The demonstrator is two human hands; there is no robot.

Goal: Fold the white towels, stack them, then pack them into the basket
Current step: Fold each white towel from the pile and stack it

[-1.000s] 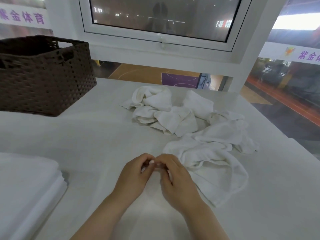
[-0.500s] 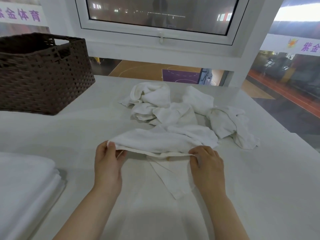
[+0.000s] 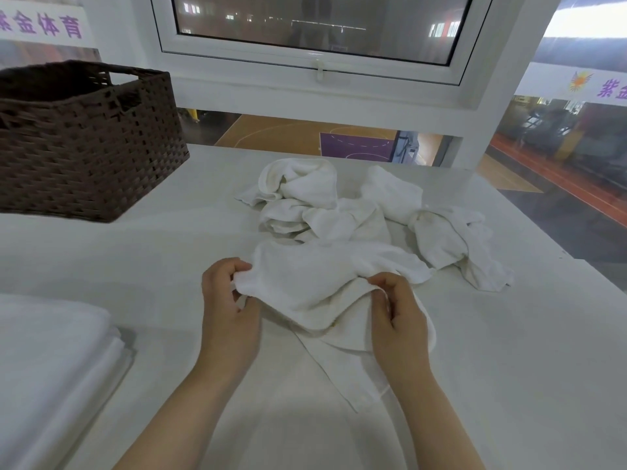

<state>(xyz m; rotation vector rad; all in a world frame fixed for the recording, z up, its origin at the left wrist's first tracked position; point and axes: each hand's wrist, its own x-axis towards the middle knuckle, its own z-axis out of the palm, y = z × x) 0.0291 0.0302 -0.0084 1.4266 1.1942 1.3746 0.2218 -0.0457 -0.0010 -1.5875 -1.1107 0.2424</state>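
A crumpled white towel (image 3: 315, 286) hangs between my hands just above the white table (image 3: 509, 351). My left hand (image 3: 227, 300) pinches its left edge and my right hand (image 3: 397, 310) pinches its near right edge; a loose part trails on the table below. Behind it lies a heap of unfolded white towels (image 3: 342, 212). A stack of folded white towels (image 3: 51, 354) sits at the near left. The dark brown woven basket (image 3: 84, 144) stands at the far left, its inside hidden.
A white-framed window (image 3: 315, 45) and sill rise just past the table's far edge. The table's right edge runs diagonally at the right, with a drop to a floor far below.
My hands pulled the towel's edge apart to stretch it, then came closer together; the towel now sags in a bunch between them. The heap shifted slightly.
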